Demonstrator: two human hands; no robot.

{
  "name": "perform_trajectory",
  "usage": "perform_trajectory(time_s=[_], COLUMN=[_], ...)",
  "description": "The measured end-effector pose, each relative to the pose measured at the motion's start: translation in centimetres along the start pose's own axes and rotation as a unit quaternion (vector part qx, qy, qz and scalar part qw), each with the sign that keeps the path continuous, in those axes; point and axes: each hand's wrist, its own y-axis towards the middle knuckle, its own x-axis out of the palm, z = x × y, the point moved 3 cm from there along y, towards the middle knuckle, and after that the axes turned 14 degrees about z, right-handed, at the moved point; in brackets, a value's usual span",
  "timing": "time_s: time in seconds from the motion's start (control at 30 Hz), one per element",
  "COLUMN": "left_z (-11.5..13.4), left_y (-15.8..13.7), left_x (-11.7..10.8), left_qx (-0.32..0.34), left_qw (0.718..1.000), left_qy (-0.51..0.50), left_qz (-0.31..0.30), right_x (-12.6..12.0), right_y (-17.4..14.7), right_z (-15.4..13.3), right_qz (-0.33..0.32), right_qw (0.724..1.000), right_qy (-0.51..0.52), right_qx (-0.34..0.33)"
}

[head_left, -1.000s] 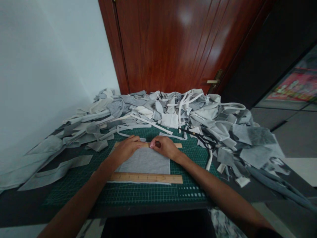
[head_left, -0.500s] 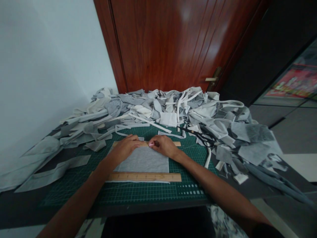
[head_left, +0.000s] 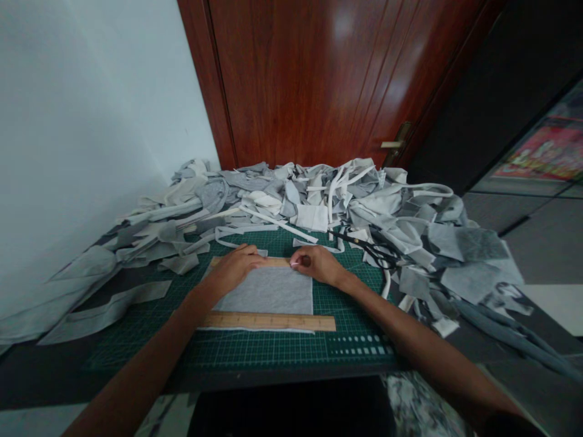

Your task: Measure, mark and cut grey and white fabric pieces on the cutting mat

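A light grey piece of fabric (head_left: pixel 277 294) lies flat on a green cutting mat (head_left: pixel 291 355). Across its far edge runs a wooden ruler (head_left: pixel 277 261), with my left hand (head_left: pixel 237 266) resting on its left part, fingers stretched out and pressing down. My right hand (head_left: pixel 319 264) pinches a small pale pink piece of chalk (head_left: pixel 294 263) against the ruler's edge, towards the right; the fingers hide most of it. A second wooden ruler (head_left: pixel 277 321) lies across the near edge of the fabric, and a thin pale strip of cloth shows below it.
A long heap of grey and white fabric scraps (head_left: pixel 314 215) covers the back of the table. Black scissors (head_left: pixel 376 252) lie at the mat's back right. A loose grey strip (head_left: pixel 122 303) is at the left. Beyond the heap stand a brown door (head_left: pixel 296 85) and a wall.
My right hand has slid rightward along the far ruler with the chalk in its pinch. My left hand stays on the ruler. The camera view has shifted slightly.
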Motion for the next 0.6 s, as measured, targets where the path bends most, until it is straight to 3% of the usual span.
perform_trajectory(time_s=[0.33, 0.6], left_z=[0.0, -0.4], left_y=[0.1, 0.0], left_x=[-0.1, 0.1], left_qx=[0.018, 0.014], left_qw=[1.000, 1.000], left_qy=[-0.005, -0.024], left_qz=[-0.005, 0.004], right_x=[-3.7, -4.0], right_y=[-2.3, -2.5], right_z=[3.1, 3.3], right_qz=[0.005, -0.005], right_qw=[1.000, 0.999], right_qy=[0.009, 0.015], right_qx=[0.028, 0.028])
